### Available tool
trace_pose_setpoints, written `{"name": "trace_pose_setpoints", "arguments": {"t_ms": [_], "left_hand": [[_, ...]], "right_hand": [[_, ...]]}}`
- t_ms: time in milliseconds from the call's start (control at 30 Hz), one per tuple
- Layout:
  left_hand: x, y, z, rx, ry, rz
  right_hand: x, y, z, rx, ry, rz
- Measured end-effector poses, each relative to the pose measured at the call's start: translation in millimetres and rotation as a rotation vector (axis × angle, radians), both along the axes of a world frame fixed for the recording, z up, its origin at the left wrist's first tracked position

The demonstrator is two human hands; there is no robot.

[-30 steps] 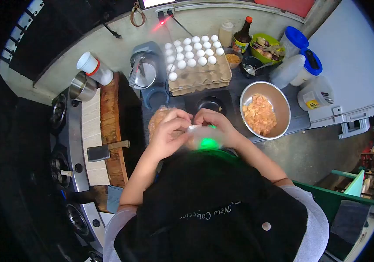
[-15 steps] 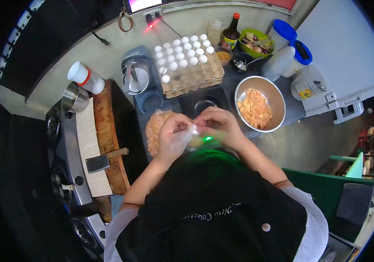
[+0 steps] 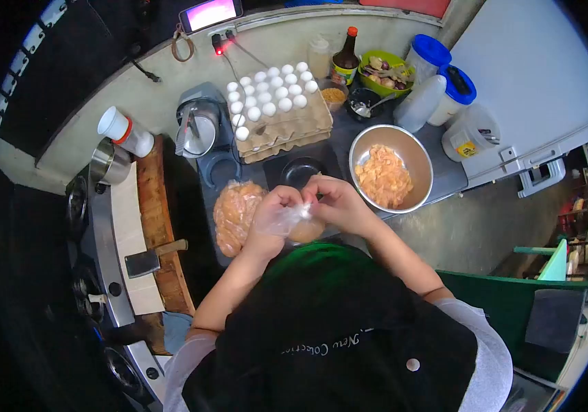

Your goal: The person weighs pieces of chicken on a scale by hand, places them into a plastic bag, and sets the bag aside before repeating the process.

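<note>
Close to my body, both hands pinch the twisted white neck of a small clear plastic bag (image 3: 306, 231). Something pale brown shows in the bag's lower part, partly covered by my fingers. My left hand (image 3: 275, 216) is closed on the bag's left side, with loose clear plastic spread over its fingers. From the right, my right hand (image 3: 344, 204) is closed with thumb and fingertips at the bag's neck. Just left of my left hand lies a bigger clear bag of raw meat pieces (image 3: 236, 218). A metal bowl of cut raw meat (image 3: 384, 180) stands right of my right hand.
Stacked egg trays (image 3: 294, 134) hold white eggs behind my hands, beside a black dish (image 3: 303, 170). A sauce bottle (image 3: 345, 62), a green bowl (image 3: 383, 72) and blue-lidded containers (image 3: 438, 55) line the back. A cleaver (image 3: 146, 262) rests on the left board, near stove burners.
The camera view has shifted slightly, so the counter items sit more to the left. Both hands stay at the bag's neck, and the bag's brown lower part shows more clearly.
</note>
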State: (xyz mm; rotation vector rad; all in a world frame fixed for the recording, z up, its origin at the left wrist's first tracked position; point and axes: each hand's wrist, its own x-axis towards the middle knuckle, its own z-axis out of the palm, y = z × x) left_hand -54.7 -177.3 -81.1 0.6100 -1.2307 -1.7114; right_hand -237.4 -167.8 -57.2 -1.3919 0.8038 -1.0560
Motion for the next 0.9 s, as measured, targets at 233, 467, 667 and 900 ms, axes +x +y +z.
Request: {"name": "trace_pose_setpoints", "arguments": {"t_ms": [233, 467, 667, 900], "left_hand": [[-6, 10, 9, 0.273, 0.297, -0.284], [-32, 28, 19, 0.077, 0.202, -0.315], [-58, 25, -15, 0.143, 0.175, 0.132], [-81, 13, -20, 0.203, -0.074, 0.376]], "right_hand": [[-22, 8, -11, 0.125, 0.007, -0.034], [-46, 8, -28, 0.225, -0.030, -0.090], [-61, 12, -23, 0.100, -0.067, -0.015], [-64, 8, -57, 0.056, -0.001, -0.113]]}}
